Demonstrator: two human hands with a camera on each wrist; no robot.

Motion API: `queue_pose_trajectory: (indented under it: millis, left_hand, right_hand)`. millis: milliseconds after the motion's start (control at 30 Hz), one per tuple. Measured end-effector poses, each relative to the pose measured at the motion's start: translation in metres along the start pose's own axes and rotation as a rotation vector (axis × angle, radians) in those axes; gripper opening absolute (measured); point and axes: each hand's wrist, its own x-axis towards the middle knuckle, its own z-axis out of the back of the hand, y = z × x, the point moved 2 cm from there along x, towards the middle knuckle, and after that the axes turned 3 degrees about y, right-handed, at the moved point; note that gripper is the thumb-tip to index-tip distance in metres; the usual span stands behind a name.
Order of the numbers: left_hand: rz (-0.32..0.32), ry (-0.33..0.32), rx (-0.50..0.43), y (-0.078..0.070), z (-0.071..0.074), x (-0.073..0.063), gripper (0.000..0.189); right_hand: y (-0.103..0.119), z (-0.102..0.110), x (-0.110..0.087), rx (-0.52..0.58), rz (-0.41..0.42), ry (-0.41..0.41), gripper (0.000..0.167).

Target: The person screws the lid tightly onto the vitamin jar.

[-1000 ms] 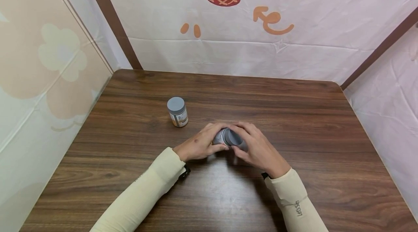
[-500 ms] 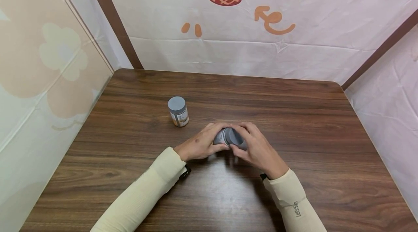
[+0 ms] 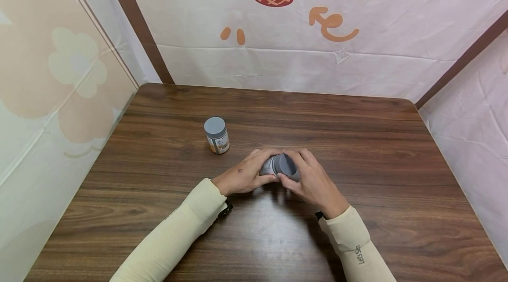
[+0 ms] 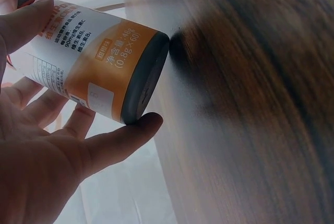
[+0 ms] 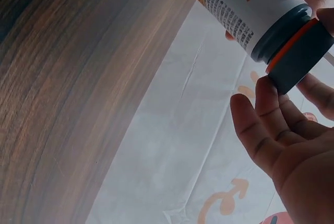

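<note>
Backdrop cloth [image 3: 282, 64], printed: hung behind the far edge of the table, seemingly as a plain screen.

Wood-grain table [image 3: 397, 220]: my working surface, lit with a bright patch just before my hands.

Cream sleeves, pair: left [image 3: 170, 233] and right [image 3: 359, 251], both running in from the near edge, a black strap showing at each cuff.

Right hand [image 3: 317, 187]: my thumb and fingers curl around the lid of the held jar, a grip at the rim that, I judge, suits turning.

Left hand [image 3: 242, 174]: grasping the jar's body, thumb pressed to the label, one finger reaching to its base — a hold that, as I read it, braces the body against whatever the lid does.

Vitamin jar, held [image 4: 96, 57]: white and orange label, between my two hands over the middle of the table. It leans with its lid towards my right, probably so that each hand has an end to itself. Whether the base touches the wood I cannot tell.

Vitamin jar, standing [image 3: 218, 143]: upright, grey lid on, beyond my left hand and apart from it — out of the way, I suppose.

Grey lid, held [image 5: 305, 57]: on the jar's neck; how tightly, I cannot tell.

Orange ring [image 5: 292, 44]: at the lid's lower edge.
</note>
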Motion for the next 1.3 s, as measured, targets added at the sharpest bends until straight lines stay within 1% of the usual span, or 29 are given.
queue_pose_trajectory:
  millis: [100,200,333,500,667,933,1300]
  left_hand:
    - [0.000,0.001,0.001,0.0000,-0.0001,-0.0001,0.059]
    - [-0.002,0.002,0.005,-0.0001,-0.0001,-0.0002,0.061]
    - [0.017,0.009,0.004,0.0002,-0.0001,-0.0001,0.059]
    - [0.032,0.018,-0.003,0.0006,-0.0004,0.0004,0.056]
    - [0.021,0.015,0.000,0.0004,-0.0005,0.0006,0.057]
    - [0.029,0.020,-0.002,0.0003,-0.0015,0.0013,0.059]
    - [0.024,0.014,-0.003,-0.0005,-0.0018,0.0014,0.060]
  right_hand:
    - [-0.0013,0.0019,-0.0001,0.004,0.006,0.031,0.060]
    - [-0.0041,0.0044,0.0002,0.023,0.045,0.053,0.064]
    - [-0.0070,0.0065,0.0002,0.056,0.093,0.077,0.061]
    - [-0.0059,0.0069,0.0004,0.060,0.111,0.076,0.059]
    - [-0.0047,0.0058,0.0004,0.049,0.110,0.052,0.059]
    - [-0.0047,0.0043,-0.0005,0.058,0.073,0.041,0.055]
    - [-0.0049,0.0015,-0.0013,0.036,0.061,-0.008,0.053]
